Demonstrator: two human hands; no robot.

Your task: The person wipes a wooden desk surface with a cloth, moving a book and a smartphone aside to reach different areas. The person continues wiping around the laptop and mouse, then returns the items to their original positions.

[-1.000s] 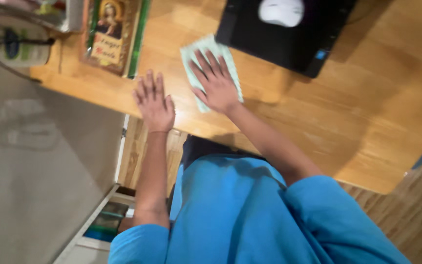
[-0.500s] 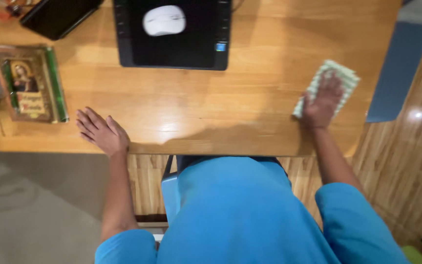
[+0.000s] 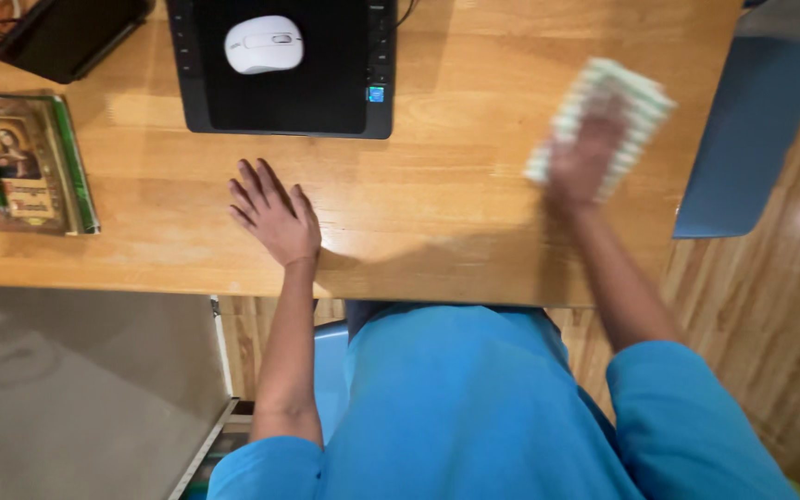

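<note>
Two hands on the wooden desk [image 3: 474, 231] here. Right hand [image 3: 583, 157] is pressed flat on a pale green cloth [image 3: 636, 97] near the desk's right edge, fingers spread over it, though it's blurry so the grip is hard to read. Left hand [image 3: 275, 216] lies open, palm down, fingers splayed on bare wood near the front edge. Up top sits a white mouse [image 3: 264, 43] on a black pad [image 3: 326, 93], with a framed picture [image 3: 25, 162] at far left.
</note>
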